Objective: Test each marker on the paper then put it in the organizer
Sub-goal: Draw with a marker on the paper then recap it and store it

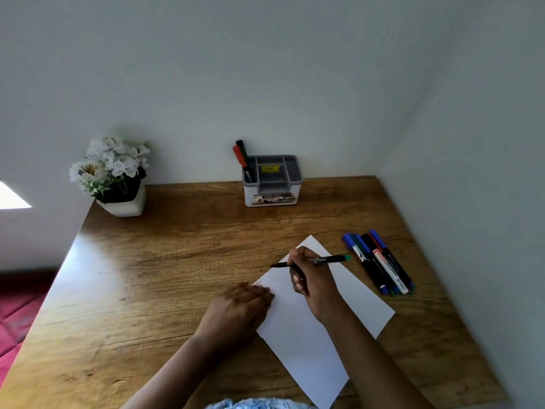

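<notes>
A white sheet of paper (309,329) lies at an angle on the wooden table (165,261). My right hand (309,278) grips a black marker with a green end (324,259), held nearly level above the paper's far corner, tip pointing left. My left hand (239,311) presses flat on the paper's left edge, beside faint red scribbles (259,283). Several capped markers (380,262) lie side by side right of the paper. The grey and white organizer (272,187) stands at the back by the wall, with a red and a black marker (242,156) in its left compartment.
A white pot of white flowers (115,175) stands at the table's back left corner. Walls close the table at the back and right. The left table edge drops to a red floor covering (17,308).
</notes>
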Demonstrator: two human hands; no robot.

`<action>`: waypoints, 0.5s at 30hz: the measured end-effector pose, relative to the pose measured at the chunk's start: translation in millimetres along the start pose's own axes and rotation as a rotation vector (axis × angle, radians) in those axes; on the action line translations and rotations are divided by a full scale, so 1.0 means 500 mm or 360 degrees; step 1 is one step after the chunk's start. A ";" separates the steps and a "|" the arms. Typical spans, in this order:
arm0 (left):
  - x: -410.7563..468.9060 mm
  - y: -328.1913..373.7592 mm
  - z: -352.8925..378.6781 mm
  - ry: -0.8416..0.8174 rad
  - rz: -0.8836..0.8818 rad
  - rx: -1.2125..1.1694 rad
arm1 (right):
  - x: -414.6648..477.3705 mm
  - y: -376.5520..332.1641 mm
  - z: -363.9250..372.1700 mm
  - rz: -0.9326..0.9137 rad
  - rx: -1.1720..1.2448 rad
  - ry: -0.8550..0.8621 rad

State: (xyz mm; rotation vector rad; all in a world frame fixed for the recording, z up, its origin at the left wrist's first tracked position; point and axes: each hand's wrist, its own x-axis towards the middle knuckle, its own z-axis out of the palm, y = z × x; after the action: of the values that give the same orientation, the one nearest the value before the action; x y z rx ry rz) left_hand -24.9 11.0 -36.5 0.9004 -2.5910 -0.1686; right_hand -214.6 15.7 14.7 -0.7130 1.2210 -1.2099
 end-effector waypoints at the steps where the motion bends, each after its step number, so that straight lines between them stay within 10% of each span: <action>1: -0.004 -0.002 0.007 -0.0007 0.0017 0.0034 | 0.006 0.004 0.003 -0.0007 -0.0097 0.0025; 15: -0.013 -0.006 0.024 0.0048 -0.0016 -0.0070 | 0.041 0.059 -0.001 -0.0379 -0.1127 -0.0216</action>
State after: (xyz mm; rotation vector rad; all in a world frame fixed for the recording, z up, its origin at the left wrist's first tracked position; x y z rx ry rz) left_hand -23.3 12.3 -50.1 0.8934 -2.5456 -0.2122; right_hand -208.1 4.2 -18.5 -1.4706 1.4855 -0.8800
